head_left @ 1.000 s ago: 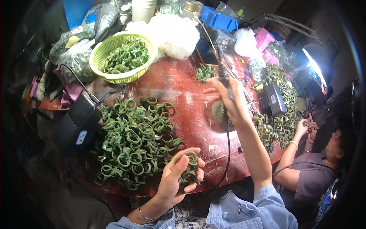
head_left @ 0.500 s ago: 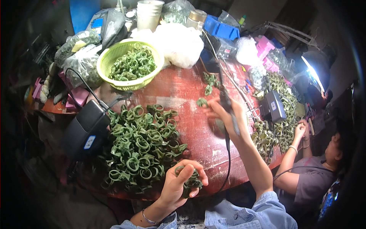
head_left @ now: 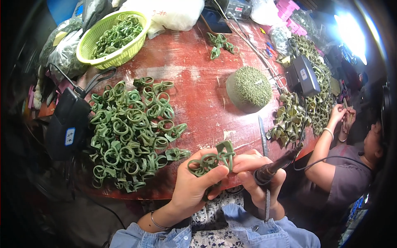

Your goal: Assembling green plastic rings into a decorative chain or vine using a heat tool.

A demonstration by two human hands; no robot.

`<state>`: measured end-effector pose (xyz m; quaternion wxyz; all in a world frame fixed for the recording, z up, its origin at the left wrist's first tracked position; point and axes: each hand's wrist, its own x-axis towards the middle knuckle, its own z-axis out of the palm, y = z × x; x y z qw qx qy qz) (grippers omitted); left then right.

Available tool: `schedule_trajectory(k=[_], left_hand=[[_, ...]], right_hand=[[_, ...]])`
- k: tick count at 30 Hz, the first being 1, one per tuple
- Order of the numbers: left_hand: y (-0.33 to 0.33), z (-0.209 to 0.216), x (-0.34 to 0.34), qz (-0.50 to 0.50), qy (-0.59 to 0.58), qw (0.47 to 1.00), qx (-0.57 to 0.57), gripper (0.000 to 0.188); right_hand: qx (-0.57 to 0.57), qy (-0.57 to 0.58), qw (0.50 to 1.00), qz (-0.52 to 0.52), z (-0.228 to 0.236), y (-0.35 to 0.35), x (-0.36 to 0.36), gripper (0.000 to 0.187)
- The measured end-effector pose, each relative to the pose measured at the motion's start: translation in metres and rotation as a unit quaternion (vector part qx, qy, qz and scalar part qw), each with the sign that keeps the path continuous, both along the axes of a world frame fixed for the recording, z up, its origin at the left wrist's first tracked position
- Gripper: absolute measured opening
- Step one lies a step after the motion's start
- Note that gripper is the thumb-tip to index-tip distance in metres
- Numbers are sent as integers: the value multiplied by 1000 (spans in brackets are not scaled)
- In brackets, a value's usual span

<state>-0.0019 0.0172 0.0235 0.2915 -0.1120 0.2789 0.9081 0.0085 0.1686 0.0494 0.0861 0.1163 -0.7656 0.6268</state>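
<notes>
My left hand (head_left: 194,182) is closed around several green rings (head_left: 202,164) with flat tabs, some of them showing above its thumb. One green tabbed ring (head_left: 225,153) stands up between my two hands, where the right fingertips meet it. My right hand (head_left: 258,173) is closed on a dark, slim-handled tool (head_left: 271,170) that slants up to the right; its working tip cannot be made out. A thin grey strip (head_left: 263,132) runs behind that hand and reappears below it. Left of my hands lies a large pile of similar green rings (head_left: 128,132).
A yellow-green basket (head_left: 80,51) of green pieces stands far left, beside a black box (head_left: 68,124). A cylinder (head_left: 250,89) with a grainy green top sits right of centre. Farther right, another person's hands (head_left: 343,115) work beside an olive ring pile (head_left: 289,115) and another black box (head_left: 304,76).
My right hand has come back from the middle of the table to my left hand, uncovering the grainy cylinder. The left hand is turned, with rings raised above its thumb. The view has shifted.
</notes>
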Motion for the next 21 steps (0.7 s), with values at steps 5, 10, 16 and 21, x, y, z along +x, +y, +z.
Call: schedule_trajectory(k=[5,10,16,21], left_hand=[[4,2,2,9,57,994,-92,35],[3,-1,6,12,112,993,-36,33],[3,-2,8,9,151,988,-30,31],[6,1,9,21,148,988,-40,31]], right_hand=[[11,-7,1000,-2,-5,6,10,8],[-63,0,998,-4,-2,6,17,10],[-126,-11,992,-15,-5,4,23,10],[-169,2,983,-77,-9,2,27,15]])
